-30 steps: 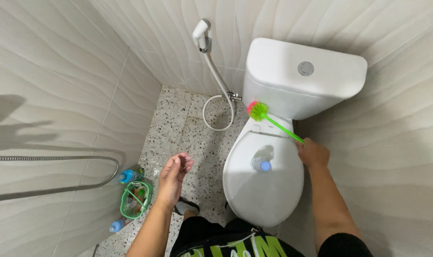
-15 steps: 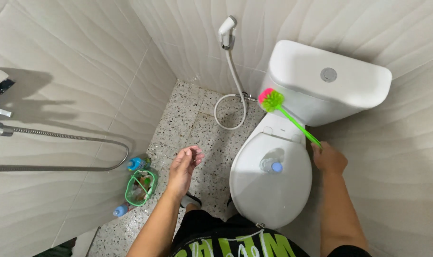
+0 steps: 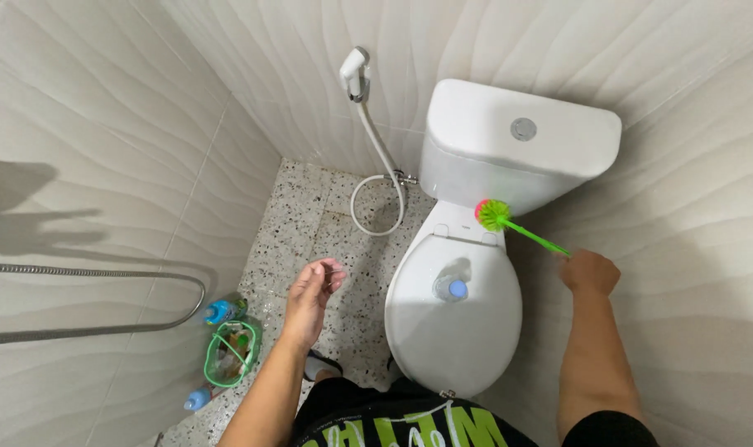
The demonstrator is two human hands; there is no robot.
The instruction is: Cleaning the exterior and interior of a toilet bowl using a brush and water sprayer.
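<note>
My right hand point(image 3: 590, 271) grips the thin handle of a green toilet brush point(image 3: 509, 222). Its round green and pink head rests against the lower front of the white cistern point(image 3: 521, 153), just above the lid hinge. The white toilet point(image 3: 453, 319) has its lid down, and a small blue-capped clear bottle point(image 3: 451, 290) lies on the lid. My left hand point(image 3: 312, 294) hangs over the speckled floor to the left of the toilet, fingers loosely curled, holding nothing.
A white bidet sprayer point(image 3: 356, 73) hangs on the back wall, its hose point(image 3: 376, 199) looping down to a valve. A green basket point(image 3: 230, 354) and blue-capped bottles point(image 3: 219, 312) sit in the left floor corner. A metal shower hose point(image 3: 87, 331) runs along the left wall.
The brush head has slid from the cistern's left edge to its lower front. My right hand shifted right with it. My left hand has stayed over the floor.
</note>
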